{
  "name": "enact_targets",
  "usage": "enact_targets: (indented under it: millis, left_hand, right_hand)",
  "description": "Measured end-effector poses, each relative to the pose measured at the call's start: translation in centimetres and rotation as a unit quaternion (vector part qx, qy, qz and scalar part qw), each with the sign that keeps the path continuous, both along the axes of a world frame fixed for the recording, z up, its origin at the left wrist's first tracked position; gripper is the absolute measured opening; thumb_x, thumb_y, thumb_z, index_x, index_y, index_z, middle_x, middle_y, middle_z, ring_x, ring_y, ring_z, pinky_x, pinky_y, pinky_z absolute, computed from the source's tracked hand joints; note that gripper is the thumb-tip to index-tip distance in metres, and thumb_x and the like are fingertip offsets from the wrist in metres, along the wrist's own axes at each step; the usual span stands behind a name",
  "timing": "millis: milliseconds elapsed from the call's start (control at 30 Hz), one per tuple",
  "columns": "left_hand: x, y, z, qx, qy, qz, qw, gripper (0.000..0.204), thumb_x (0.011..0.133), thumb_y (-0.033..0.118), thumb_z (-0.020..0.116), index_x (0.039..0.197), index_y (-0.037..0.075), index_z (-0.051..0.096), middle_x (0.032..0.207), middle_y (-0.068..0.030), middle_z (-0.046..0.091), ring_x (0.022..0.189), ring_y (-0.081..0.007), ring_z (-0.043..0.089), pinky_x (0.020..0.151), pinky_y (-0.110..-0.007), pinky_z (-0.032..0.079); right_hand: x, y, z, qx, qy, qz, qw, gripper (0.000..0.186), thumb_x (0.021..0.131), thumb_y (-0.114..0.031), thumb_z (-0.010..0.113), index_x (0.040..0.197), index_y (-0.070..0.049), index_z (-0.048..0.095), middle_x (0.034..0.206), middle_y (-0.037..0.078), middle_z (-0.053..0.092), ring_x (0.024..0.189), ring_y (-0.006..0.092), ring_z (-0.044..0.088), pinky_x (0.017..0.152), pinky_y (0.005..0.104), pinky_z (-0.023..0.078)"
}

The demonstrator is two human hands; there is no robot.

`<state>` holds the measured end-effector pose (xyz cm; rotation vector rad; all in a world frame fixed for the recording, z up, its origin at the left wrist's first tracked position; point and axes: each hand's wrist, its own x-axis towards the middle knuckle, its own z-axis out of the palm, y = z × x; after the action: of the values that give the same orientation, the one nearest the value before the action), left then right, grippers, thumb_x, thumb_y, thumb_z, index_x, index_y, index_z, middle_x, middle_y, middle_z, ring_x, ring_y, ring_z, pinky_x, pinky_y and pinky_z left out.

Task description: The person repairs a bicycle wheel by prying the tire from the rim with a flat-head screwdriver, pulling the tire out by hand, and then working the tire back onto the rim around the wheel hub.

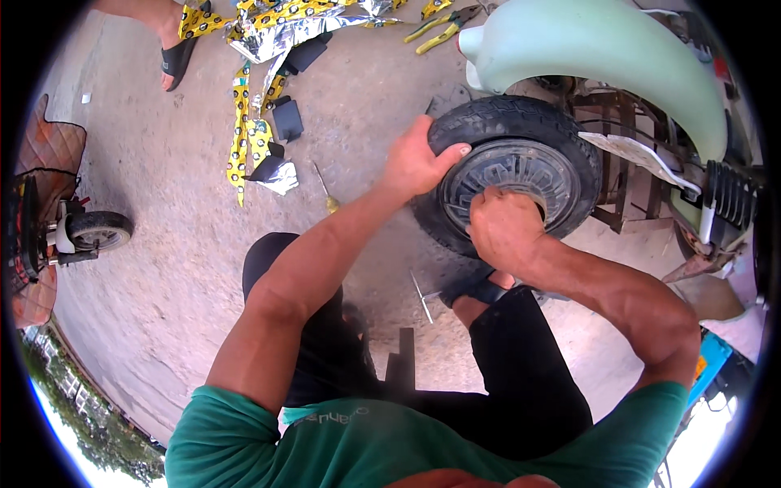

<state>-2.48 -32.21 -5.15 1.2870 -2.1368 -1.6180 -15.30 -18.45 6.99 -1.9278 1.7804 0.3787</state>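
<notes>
A wheel with a black knobbly tyre and a grey finned metal hub leans in front of me. My left hand grips the tyre at its upper left, thumb on the sidewall and fingers round the tread. Over the hub's middle, my right hand is closed in a fist. Whatever it holds, if anything, is hidden beneath the fingers. A pale green scooter fender arches just beyond the wheel. Whether the wheel is joined to the scooter cannot be seen.
Pliers with yellow handles lie beyond the wheel. On the left are a screwdriver and torn yellow-and-silver wrapping. A T-shaped metal tool lies near my foot. Another person's sandalled foot stands far left; a small wheel is below.
</notes>
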Motion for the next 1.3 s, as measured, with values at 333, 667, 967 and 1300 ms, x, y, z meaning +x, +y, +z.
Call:
enact_targets:
  millis: [333,667,967,1300]
  left_hand:
    - [0.1,-0.2,0.9,0.019,-0.010,0.000,1.000,0.072,0.085,0.056,0.082,0.126,0.002,0.060,0.113,-0.0275,0.074,0.109,-0.0459,0.072,0.093,-0.051,0.057]
    - [0.0,0.5,0.1,-0.007,0.015,0.021,1.000,0.070,0.087,0.053,0.082,0.127,0.000,0.059,0.111,-0.0293,0.073,0.108,-0.0476,0.072,0.093,-0.051,0.058]
    - [0.4,0.6,-1.2,0.020,0.098,0.030,0.995,0.064,0.090,0.050,0.080,0.126,0.001,0.058,0.114,-0.0290,0.072,0.107,-0.0485,0.071,0.090,-0.053,0.057]
    - [1.0,0.3,-1.2,0.155,0.118,0.005,0.981,0.059,0.092,0.033,0.083,0.135,0.002,0.057,0.116,-0.0196,0.074,0.111,-0.0273,0.071,0.098,-0.042,0.054]
  right_hand:
    - [3.4,3.4,-1.2,0.343,-0.469,-0.704,0.408,0.019,0.102,-0.025,0.070,0.106,-0.009,0.061,0.087,0.002,0.059,0.062,0.0101,0.049,0.050,0.0279,0.037]
    - [14.2,6.2,-6.0,0.169,-0.469,-0.787,0.364,0.021,0.111,-0.030,0.057,0.106,-0.012,0.048,0.082,0.003,0.056,0.061,0.0156,0.056,0.048,0.0340,0.044]
    - [19.9,1.2,-8.1,0.071,-0.521,-0.783,0.332,0.024,0.114,-0.026,0.050,0.106,-0.004,0.046,0.075,0.008,0.057,0.058,0.0210,0.059,0.053,0.0389,0.051]
    - [20.7,0.5,-9.5,0.053,-0.478,-0.780,0.401,0.028,0.114,-0.030,0.049,0.099,-0.006,0.051,0.070,0.007,0.064,0.058,0.0172,0.058,0.053,0.0358,0.046]
